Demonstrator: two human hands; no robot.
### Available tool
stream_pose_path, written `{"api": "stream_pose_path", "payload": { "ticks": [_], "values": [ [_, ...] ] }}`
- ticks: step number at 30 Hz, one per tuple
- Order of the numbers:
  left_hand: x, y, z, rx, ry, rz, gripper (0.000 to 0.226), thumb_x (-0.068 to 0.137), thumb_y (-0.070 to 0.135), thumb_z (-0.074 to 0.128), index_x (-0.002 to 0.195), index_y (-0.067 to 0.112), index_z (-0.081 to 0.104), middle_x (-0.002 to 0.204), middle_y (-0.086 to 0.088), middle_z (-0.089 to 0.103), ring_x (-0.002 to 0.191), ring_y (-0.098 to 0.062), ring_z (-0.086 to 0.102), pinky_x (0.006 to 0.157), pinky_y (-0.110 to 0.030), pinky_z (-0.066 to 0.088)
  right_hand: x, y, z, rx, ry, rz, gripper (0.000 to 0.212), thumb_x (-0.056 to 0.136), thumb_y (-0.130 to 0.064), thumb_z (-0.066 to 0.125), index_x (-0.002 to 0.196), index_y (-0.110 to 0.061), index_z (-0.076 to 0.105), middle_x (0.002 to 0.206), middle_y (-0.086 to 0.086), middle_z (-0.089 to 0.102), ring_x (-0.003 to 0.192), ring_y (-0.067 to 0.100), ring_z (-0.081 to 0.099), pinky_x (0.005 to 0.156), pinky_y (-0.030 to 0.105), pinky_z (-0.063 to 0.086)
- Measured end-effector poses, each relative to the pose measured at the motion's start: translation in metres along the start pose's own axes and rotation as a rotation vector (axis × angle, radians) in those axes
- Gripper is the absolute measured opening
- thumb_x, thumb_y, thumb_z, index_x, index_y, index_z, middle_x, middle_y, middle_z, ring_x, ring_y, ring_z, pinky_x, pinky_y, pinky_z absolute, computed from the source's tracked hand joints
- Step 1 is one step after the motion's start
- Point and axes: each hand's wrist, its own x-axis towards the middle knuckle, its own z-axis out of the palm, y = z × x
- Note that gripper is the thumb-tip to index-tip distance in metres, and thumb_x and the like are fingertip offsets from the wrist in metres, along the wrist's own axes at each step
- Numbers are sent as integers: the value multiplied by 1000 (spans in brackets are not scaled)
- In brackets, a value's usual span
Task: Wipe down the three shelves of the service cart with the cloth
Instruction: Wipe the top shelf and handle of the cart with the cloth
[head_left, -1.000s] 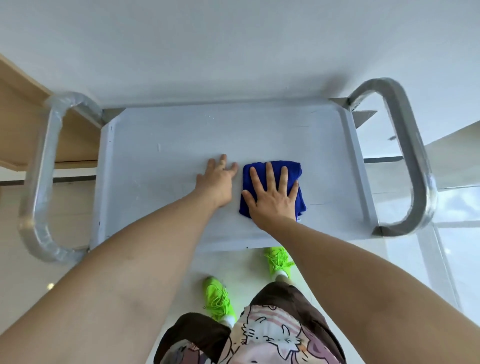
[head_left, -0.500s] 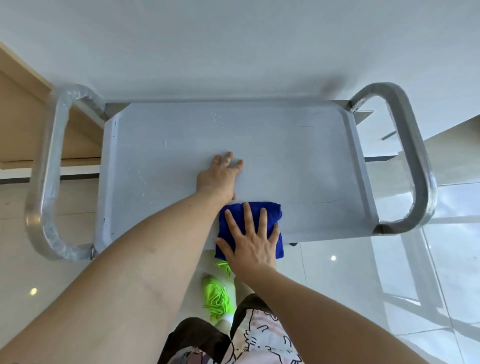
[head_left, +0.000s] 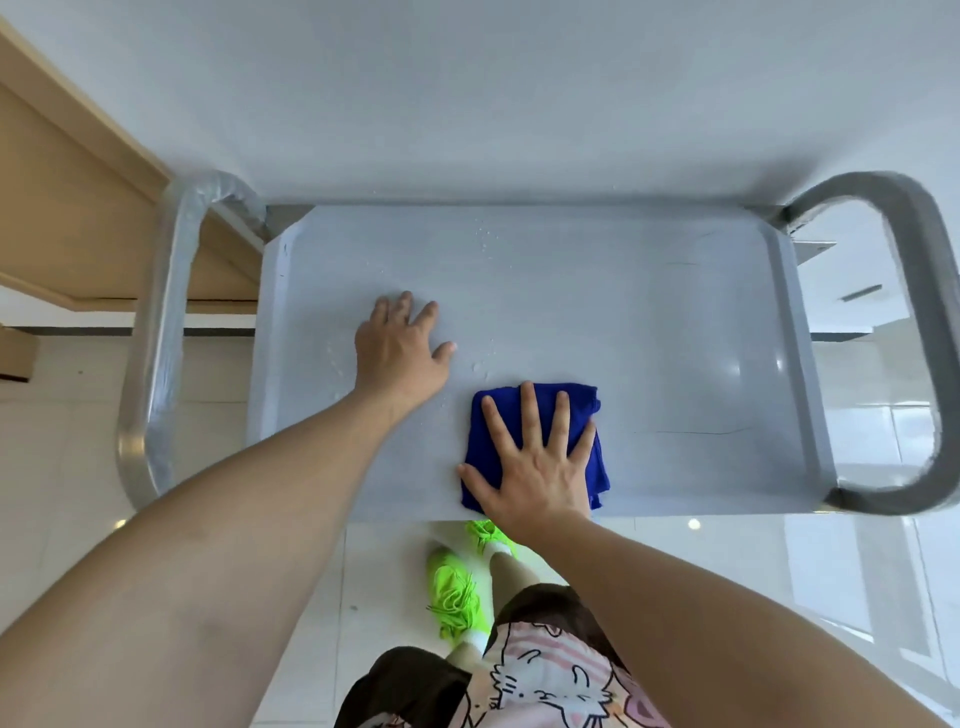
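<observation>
I look straight down on the grey top shelf (head_left: 649, 322) of the service cart. A folded blue cloth (head_left: 485, 415) lies on it near the front edge, slightly right of centre. My right hand (head_left: 535, 462) presses flat on the cloth with fingers spread. My left hand (head_left: 400, 353) rests flat on the bare shelf to the left of the cloth, fingers straight. Small water droplets dot the shelf around the left hand and near the back. The lower shelves are hidden under the top one.
Metal handles curve up at the cart's left end (head_left: 156, 338) and right end (head_left: 924, 338). A white wall runs behind the cart. A wooden unit (head_left: 67, 208) stands at the far left. My green shoes (head_left: 457, 592) are on the glossy tiled floor below the front edge.
My right hand slid the cloth from mid-shelf down over the front edge, then back onto the shelf and slightly right. The left hand stayed planted on the shelf.
</observation>
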Motion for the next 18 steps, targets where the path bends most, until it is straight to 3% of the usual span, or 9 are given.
{"api": "stream_pose_path", "payload": {
  "ticks": [3, 7, 12, 18],
  "values": [
    [12, -8, -2, 63, -66, -38, 64, 95, 52, 41, 153, 31, 23, 164, -7, 12, 149, -35, 6, 116, -56, 17, 23, 3, -4, -12, 7, -26, 82, 90, -83, 22, 159, -42, 7, 169, 9, 11, 151, 47, -3, 113, 74, -2],
    [14, -13, 1, 58, -117, -29, 66, 95, 47, 41, 154, 35, 15, 165, -3, 4, 150, -34, 4, 117, -57, 16, 55, 2, -7, -22, 45, -52, 81, 90, -83, 21, 159, -41, 12, 168, 9, 14, 151, 47, 2, 113, 73, 0],
    [14, -20, 2, 43, -71, -16, 63, 94, 40, 43, 153, 37, 20, 165, 0, 10, 149, -30, 12, 113, -54, 25, 96, 1, -15, -24, 65, -76, 79, 92, -81, 18, 159, -43, 8, 168, 7, 12, 151, 43, -1, 114, 72, -1],
    [9, -21, 9, 8, 18, -7, 63, 93, 49, 48, 151, 38, 28, 163, -1, 19, 148, -31, 18, 112, -55, 26, 164, -7, -33, 10, 87, -38, 79, 91, -82, 16, 158, -43, 4, 169, 4, 7, 152, 40, -5, 114, 69, -6]
  ]
}}
